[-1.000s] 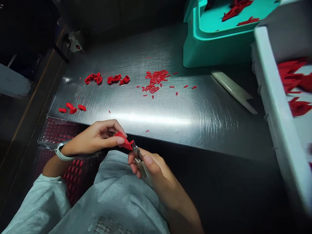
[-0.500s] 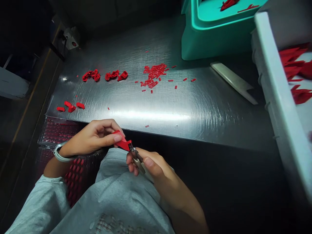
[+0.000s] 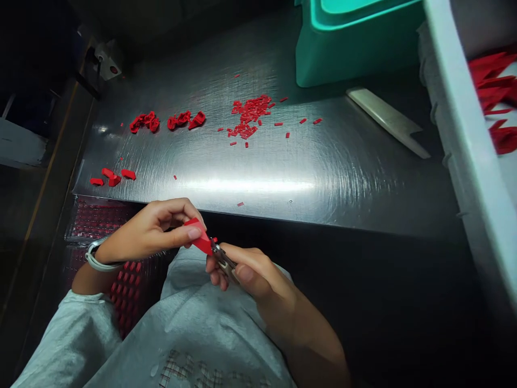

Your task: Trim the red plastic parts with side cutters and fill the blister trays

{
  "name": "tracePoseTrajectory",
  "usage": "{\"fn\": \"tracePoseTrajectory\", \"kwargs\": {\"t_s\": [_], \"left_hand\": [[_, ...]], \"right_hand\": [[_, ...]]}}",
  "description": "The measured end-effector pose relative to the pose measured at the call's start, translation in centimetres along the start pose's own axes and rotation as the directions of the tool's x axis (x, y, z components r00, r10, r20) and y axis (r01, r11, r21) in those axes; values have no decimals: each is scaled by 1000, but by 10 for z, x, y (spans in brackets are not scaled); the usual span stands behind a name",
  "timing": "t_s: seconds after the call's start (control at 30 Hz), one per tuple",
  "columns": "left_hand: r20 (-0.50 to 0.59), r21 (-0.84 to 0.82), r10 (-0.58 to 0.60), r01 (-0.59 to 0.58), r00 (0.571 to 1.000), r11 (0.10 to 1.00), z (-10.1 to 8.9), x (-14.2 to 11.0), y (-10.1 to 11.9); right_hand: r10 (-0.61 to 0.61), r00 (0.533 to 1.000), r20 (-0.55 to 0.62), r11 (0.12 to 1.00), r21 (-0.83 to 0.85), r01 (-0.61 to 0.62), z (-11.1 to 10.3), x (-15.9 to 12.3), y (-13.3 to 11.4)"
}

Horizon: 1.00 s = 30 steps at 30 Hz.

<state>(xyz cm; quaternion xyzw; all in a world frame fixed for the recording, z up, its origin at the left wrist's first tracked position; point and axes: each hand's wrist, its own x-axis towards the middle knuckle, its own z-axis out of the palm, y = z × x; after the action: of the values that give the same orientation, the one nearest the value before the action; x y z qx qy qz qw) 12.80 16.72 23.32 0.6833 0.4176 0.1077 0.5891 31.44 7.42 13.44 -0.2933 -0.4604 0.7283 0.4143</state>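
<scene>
Between the thumb and fingers of my left hand [image 3: 163, 229] is a red plastic part [image 3: 198, 237], held just in front of the table edge. My right hand [image 3: 254, 272] is wrapped round a pair of nippers [image 3: 223, 260], whose jaws meet the right end of the part. A small red nub stands at the jaw tips. The fingers of my right hand partly hide the nipper handles. Past both hands, small red offcuts [image 3: 252, 110] lie heaped on the metal table [image 3: 258, 167].
Red curled pieces [image 3: 145, 122] and several red blocks [image 3: 113, 178] lie on the left of the table. A green bin [image 3: 347, 54] stands at the back right, near a pale flat strip [image 3: 385, 121]. A white crate [image 3: 456, 118] with red parts borders the right. Trays of red pieces [image 3: 127, 285] sit low left.
The nipper jaws have closed further at the part's end, and the red nub there now looks separated from it. The camera view has shifted slightly; both hands keep their holds.
</scene>
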Motion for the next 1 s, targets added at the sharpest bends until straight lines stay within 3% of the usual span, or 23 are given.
{"fn": "tracePoseTrajectory", "kwargs": {"t_s": [0.2,0.37,0.7,1.0], "left_hand": [[16,15,-4,4,1000,1000,2,0,1],[-54,9,14,-13,998,1000,4,-1,0],[-87,2,0,0,996,1000,4,-2,-3],[-109,13,42,-41,993,999,1,-2,-4]], "right_hand": [[-8,1000,0,1000,10,8,2,0,0],[28,999,-25,998,-59,-29,5,0,-7],[18,995,-97,989,-142,-32,10,0,-5],[31,998,-54,990,-132,-38,10,1,-8]]}}
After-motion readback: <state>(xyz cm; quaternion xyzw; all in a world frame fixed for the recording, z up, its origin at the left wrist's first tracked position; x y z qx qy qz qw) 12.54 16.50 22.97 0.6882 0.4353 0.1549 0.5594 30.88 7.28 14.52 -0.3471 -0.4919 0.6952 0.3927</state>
